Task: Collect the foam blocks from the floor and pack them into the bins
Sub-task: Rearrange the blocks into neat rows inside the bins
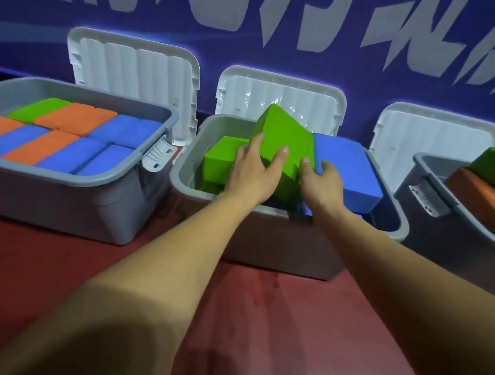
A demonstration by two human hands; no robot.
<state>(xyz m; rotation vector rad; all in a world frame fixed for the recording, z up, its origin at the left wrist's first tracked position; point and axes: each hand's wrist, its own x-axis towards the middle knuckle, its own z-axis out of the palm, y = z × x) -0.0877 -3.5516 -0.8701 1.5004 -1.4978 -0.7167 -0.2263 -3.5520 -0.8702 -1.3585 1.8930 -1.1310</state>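
A green foam block [285, 138] stands tilted in the middle grey bin [267, 216]. My left hand [252, 173] lies over its near face with fingers spread and curled on it. My right hand [323, 179] holds its right lower edge, thumb on the green face. Another green block [219, 157] sits at the bin's left, and a blue block [352, 166] lies at its right. The left bin [78, 191] is packed with blue, orange and green blocks. The right bin [428, 178] holds an orange block [478, 194] with a green one [494, 167] on top.
Three white lids [135, 69] lean open against a blue banner wall behind the bins. The bins stand side by side on a red floor [263, 315].
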